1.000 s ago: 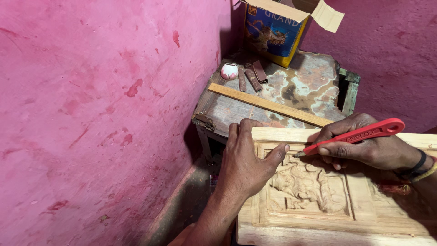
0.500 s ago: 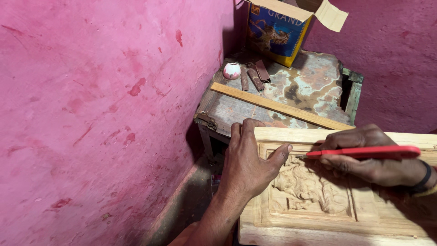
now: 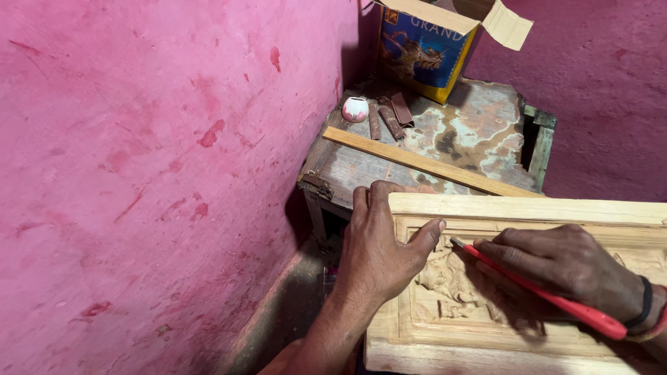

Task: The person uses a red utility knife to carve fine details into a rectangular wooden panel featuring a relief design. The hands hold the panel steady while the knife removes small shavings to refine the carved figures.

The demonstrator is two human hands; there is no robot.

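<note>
Fingers (image 3: 372,198) of the left hand (image 3: 379,253) lie spread and flat on the pale carved wooden panel (image 3: 528,208), gripping nothing, thumb at 3 o'clock touching the relief. The right hand (image 3: 566,267), at 3 o'clock of the left, has its fingers clamped on a red-handled carving tool (image 3: 556,298) (tip on the carving). A worn surface (image 3: 479,132) at 12 o'clock carries a wooden strip (image 3: 417,161) and a cardboard box (image 3: 431,48).

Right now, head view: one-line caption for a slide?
Left hand steadies carved wooden panel; right hand works a red-handled tool on it.
</note>
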